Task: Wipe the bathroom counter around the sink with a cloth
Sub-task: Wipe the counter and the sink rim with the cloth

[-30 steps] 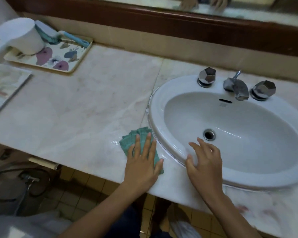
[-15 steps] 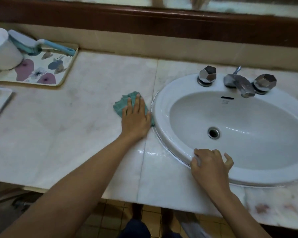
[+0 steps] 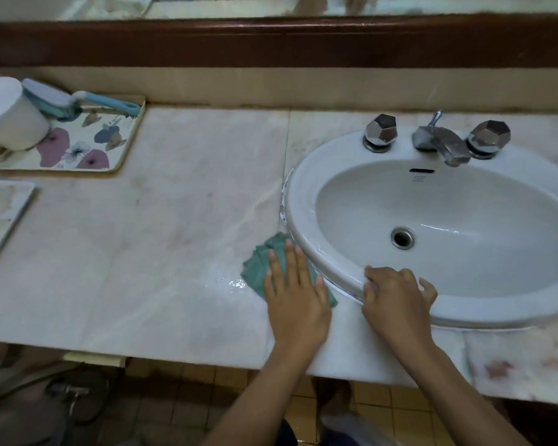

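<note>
Since half a second ago the crumpled teal-green cloth (image 3: pixel 260 262) has slid from the sink's left flank back toward the near edge. It now lies at lower centre of the frame, touching the lower-left curve of the white oval ceramic sink (image 3: pixel 303 201). The left hand (image 3: pixel 295 294) presses it flat, its grip unclenched, fingers straight and close together on the fabric. The right hand (image 3: pixel 397 297) stays on the sink's front rim, its grip curled over the lip with the thumb on the basin side. Just left of the cloth a wet streak (image 3: pixel 236 283) glints on the pale pink-veined marble worktop (image 3: pixel 174 236). Two faceted chrome tap knobs (image 3: pixel 380 132) flank a dull metal spout (image 3: pixel 438 143) at upper right. At upper left a floral rectangular tray (image 3: pixel 78 149) carries a white plastic cup (image 3: pixel 7 114) and a blue-handled brush (image 3: pixel 78 101). A dark wooden mirror frame (image 3: pixel 271 40) runs across the top, and yellowish floor tiles (image 3: pixel 384 407) show below.
</note>
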`<state>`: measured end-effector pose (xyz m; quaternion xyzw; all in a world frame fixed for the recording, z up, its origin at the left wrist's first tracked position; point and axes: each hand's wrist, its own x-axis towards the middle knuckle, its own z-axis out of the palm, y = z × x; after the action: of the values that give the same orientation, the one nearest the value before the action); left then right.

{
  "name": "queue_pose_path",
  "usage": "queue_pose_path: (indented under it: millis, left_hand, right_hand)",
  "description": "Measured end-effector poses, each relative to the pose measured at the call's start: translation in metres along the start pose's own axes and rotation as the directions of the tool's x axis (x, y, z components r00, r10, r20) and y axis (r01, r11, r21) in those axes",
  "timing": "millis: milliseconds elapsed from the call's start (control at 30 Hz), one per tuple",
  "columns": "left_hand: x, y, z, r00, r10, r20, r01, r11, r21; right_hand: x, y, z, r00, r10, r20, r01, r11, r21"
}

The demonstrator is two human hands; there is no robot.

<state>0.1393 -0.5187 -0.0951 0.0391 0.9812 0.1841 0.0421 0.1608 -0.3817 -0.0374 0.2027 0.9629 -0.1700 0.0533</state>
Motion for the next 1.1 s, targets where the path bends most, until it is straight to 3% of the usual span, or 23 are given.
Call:
queue_pose_path:
  millis: [133, 333, 433, 567, 700, 767, 900, 1000, 1100]
  left_hand:
    - [-0.029, 0.018, 0.011, 0.999, 0.034, 0.000, -0.034, 0.996, 0.085]
    - [-0.004, -0.055, -0.030, 0.964, 0.233, 0.131, -0.247, 0.964, 0.099]
    - [0.040, -0.121, -0.057, 0.986, 0.142, 0.088, -0.153, 0.979, 0.135]
    - [0.104, -0.203, -0.091, 0.983, -0.181, 0.025, 0.177, 0.976, 0.129]
    - [0.097, -0.179, -0.078, 0.942, -0.332, -0.045, 0.335, 0.935, 0.119]
    - [0.062, -0.143, -0.062, 0.965, -0.259, -0.041, 0.261, 0.960, 0.099]
    - [-0.028, -0.100, -0.042, 0.991, 0.064, 0.118, -0.076, 0.992, 0.099]
    - [-0.046, -0.132, -0.055, 0.942, 0.256, 0.219, -0.290, 0.947, 0.142]
    - [-0.031, -0.188, -0.083, 0.909, 0.333, 0.251, -0.382, 0.907, 0.180]
  right_hand:
    - [-0.003, -0.004, 0.003, 0.998, -0.053, -0.027, 0.049, 0.992, -0.119]
    - [-0.003, -0.011, 0.005, 0.993, -0.121, -0.014, 0.118, 0.986, -0.120]
    - [0.002, -0.028, 0.008, 0.984, -0.179, -0.021, 0.176, 0.979, -0.101]
    - [0.015, -0.050, 0.014, 0.981, -0.180, -0.067, 0.173, 0.981, -0.093]
    - [0.020, -0.060, 0.020, 0.985, -0.163, -0.062, 0.156, 0.982, -0.103]
    - [0.020, -0.059, 0.025, 0.983, -0.160, -0.095, 0.154, 0.986, -0.070]
    - [0.015, -0.062, 0.029, 0.985, -0.125, -0.120, 0.120, 0.991, -0.051]
    - [0.006, -0.067, 0.030, 0.978, -0.140, -0.156, 0.127, 0.988, -0.089]
    - [-0.010, -0.079, 0.035, 0.917, -0.336, -0.214, 0.333, 0.941, -0.051]
